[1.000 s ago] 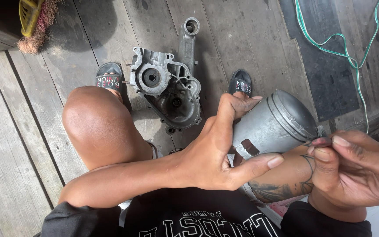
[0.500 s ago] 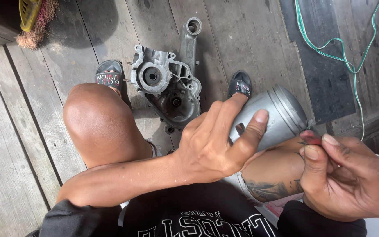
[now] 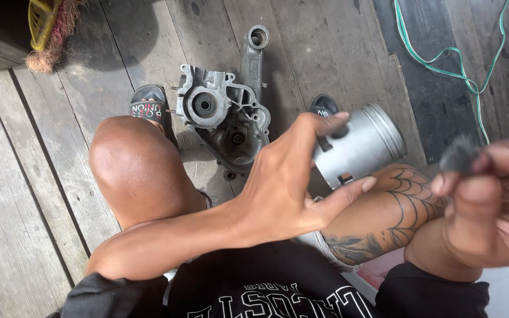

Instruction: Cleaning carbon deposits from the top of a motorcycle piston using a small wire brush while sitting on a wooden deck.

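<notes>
My left hand (image 3: 290, 176) holds a grey metal piston (image 3: 363, 144) by its open end, fingers on top and thumb underneath, above my tattooed right knee (image 3: 384, 212). At the right edge, my right hand (image 3: 490, 200) is blurred and pinches a small dark grey piece (image 3: 458, 154) between its fingertips, apart from the piston. A grey metal engine casing (image 3: 225, 115) lies on the wooden floor (image 3: 19, 176) between my feet, beyond my left knee (image 3: 134, 165).
Two black sandals are on my feet, one (image 3: 147, 107) left of the casing, one (image 3: 324, 106) behind the piston. A green cord (image 3: 443, 53) runs over a dark mat (image 3: 431, 88) at the top right. A yellow object with a straw brush (image 3: 48, 29) sits at top left.
My right hand has pulled away to the right from the piston with the small dark piece. My left hand has shifted its grip and turned the piston.
</notes>
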